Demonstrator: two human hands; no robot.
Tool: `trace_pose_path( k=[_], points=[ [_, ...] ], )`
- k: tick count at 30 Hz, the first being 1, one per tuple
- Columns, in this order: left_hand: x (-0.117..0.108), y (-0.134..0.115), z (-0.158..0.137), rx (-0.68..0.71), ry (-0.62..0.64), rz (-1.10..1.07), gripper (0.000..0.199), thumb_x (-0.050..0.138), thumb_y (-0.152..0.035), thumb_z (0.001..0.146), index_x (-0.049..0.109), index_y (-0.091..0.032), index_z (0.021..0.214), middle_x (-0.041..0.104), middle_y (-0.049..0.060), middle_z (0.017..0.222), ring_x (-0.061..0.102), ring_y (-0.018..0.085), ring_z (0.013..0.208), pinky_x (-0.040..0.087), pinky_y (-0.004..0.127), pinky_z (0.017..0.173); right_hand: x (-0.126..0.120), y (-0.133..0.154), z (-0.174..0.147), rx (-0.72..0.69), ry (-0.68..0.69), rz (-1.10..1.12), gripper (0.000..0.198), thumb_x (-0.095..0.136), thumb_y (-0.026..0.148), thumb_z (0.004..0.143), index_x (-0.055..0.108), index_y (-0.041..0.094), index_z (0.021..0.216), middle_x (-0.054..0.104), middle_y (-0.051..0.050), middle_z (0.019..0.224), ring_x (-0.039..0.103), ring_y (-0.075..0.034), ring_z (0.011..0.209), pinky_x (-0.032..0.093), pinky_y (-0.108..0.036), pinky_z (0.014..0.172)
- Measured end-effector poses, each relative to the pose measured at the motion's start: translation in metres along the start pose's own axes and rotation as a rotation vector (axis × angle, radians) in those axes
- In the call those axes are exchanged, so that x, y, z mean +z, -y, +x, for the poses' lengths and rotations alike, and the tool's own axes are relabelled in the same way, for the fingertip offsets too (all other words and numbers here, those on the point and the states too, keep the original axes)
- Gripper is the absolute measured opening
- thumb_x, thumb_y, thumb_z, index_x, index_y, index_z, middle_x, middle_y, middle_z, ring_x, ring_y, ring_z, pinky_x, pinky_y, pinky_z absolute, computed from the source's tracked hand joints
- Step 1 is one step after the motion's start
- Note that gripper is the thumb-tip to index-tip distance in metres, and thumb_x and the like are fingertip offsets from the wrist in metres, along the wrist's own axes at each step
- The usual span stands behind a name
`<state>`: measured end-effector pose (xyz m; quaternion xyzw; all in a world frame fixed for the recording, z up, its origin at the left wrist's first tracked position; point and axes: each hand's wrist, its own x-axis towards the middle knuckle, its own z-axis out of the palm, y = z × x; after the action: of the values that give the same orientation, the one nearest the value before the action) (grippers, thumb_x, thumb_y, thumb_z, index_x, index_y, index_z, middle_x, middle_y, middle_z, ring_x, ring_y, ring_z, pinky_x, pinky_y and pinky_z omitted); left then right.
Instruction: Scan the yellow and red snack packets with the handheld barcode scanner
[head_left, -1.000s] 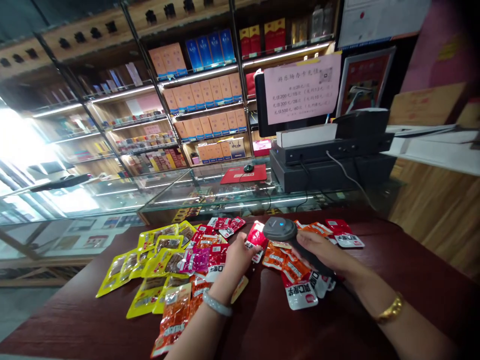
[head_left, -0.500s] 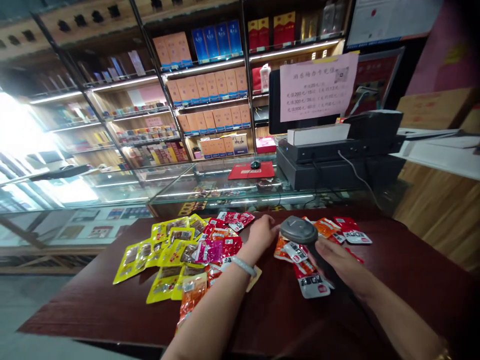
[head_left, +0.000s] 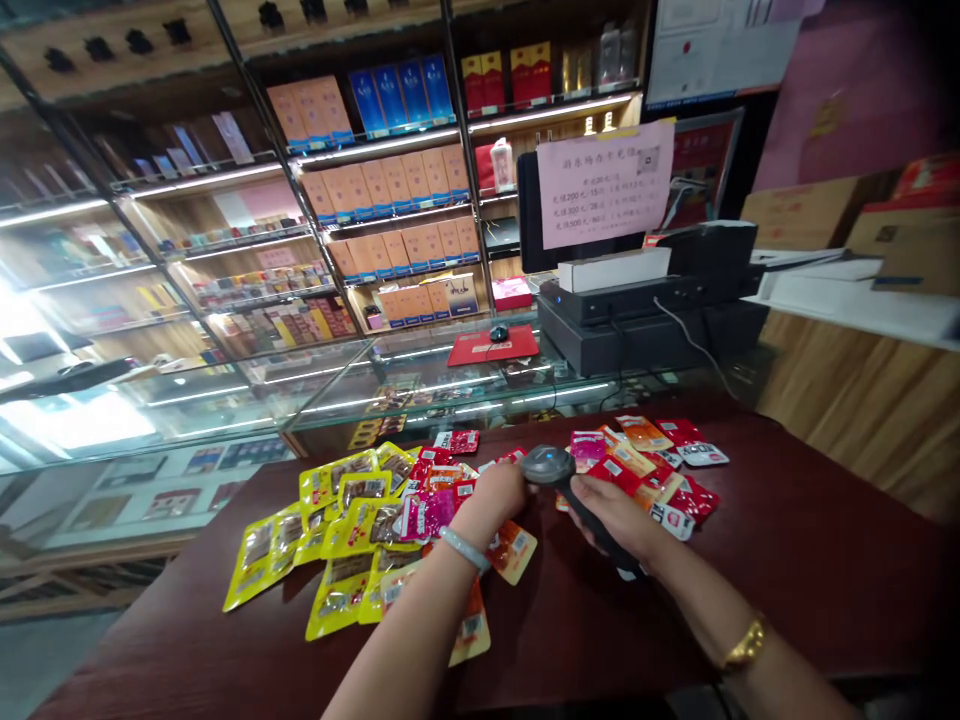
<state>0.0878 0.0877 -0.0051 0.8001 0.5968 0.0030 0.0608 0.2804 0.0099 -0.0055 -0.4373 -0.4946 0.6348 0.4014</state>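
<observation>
My right hand (head_left: 613,522) is wrapped round the handle of a dark grey barcode scanner (head_left: 547,464), whose head points left and shows a small blue light. Close to that head, my left hand (head_left: 501,490) is closed on a red snack packet (head_left: 511,457); its fingertips are mostly hidden. Left of it lies a pile of yellow snack packets (head_left: 352,522) with brown contents. Red and purple packets (head_left: 429,513) overlap their right side. Below the left wrist is an orange packet (head_left: 512,552). More red and orange packets (head_left: 645,470) are spread beyond my right hand.
The packets lie on a dark red-brown table (head_left: 787,560). Behind it is a glass counter (head_left: 337,385) with a mouse (head_left: 499,334) on a red mat (head_left: 469,348). A monitor (head_left: 529,215) carries a pink notice (head_left: 604,185). Boxed goods (head_left: 390,190) line the back shelves.
The scanner and right hand have moved left, nearer the left hand. My left hand has drawn back toward me and left, with a red packet at its fingers. The view has shifted right.
</observation>
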Motion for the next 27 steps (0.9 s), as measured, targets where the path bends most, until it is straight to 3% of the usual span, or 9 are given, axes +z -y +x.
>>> trace_pose_path(
  k=[4,9,16,19,22,27],
  points=[
    [-0.003,0.007,-0.006,-0.046,-0.179,0.047,0.055,0.061,-0.034,0.087,0.052,-0.017,0.138,0.063,0.016,0.129,0.058,0.029,0.12,0.046,0.037,0.098,-0.008,-0.005,-0.01,0.012,-0.061,0.018,0.057,0.055,0.077,0.08,0.05,0.02,0.077,0.053,0.007,0.057,0.046,-0.006,0.037,0.031,-0.015,0.031],
    [0.003,0.018,0.002,-0.114,-0.072,0.05,0.043,0.066,-0.052,0.082,0.068,-0.015,0.104,0.066,0.017,0.117,0.058,0.032,0.117,0.045,0.039,0.096,-0.014,-0.007,-0.021,0.002,-0.136,0.032,0.058,0.056,0.078,0.079,0.051,0.02,0.074,0.053,0.007,0.056,0.047,-0.006,0.038,0.033,-0.016,0.033],
    [0.008,0.016,0.0,-0.173,-0.005,-0.068,0.041,0.064,-0.044,0.085,0.061,-0.02,0.118,0.073,0.012,0.11,0.066,0.027,0.108,0.045,0.037,0.09,-0.017,-0.005,-0.03,0.002,-0.167,0.009,0.059,0.055,0.078,0.08,0.051,0.019,0.072,0.053,0.006,0.054,0.047,-0.006,0.04,0.034,-0.017,0.036],
    [0.006,0.016,-0.002,-0.129,-0.041,-0.076,0.031,0.063,-0.041,0.085,0.068,-0.026,0.112,0.073,0.008,0.111,0.064,0.027,0.112,0.044,0.036,0.091,-0.015,-0.006,-0.028,-0.002,-0.147,0.025,0.057,0.054,0.076,0.082,0.051,0.019,0.073,0.052,0.007,0.056,0.047,-0.006,0.04,0.033,-0.017,0.036],
    [0.004,0.017,-0.005,-0.158,-0.068,-0.049,0.025,0.06,-0.039,0.085,0.073,-0.024,0.102,0.074,0.009,0.106,0.065,0.027,0.108,0.043,0.037,0.09,-0.013,-0.007,-0.027,-0.003,-0.136,0.04,0.055,0.052,0.074,0.084,0.051,0.02,0.075,0.052,0.007,0.058,0.047,-0.007,0.04,0.033,-0.017,0.036],
    [-0.004,0.018,-0.006,-0.189,-0.07,-0.11,0.024,0.059,-0.035,0.085,0.075,-0.026,0.102,0.075,0.008,0.105,0.065,0.025,0.107,0.043,0.035,0.093,-0.011,-0.003,-0.031,-0.001,-0.137,0.049,0.054,0.054,0.074,0.084,0.05,0.02,0.076,0.053,0.007,0.058,0.046,-0.007,0.04,0.033,-0.018,0.036]
  ],
)
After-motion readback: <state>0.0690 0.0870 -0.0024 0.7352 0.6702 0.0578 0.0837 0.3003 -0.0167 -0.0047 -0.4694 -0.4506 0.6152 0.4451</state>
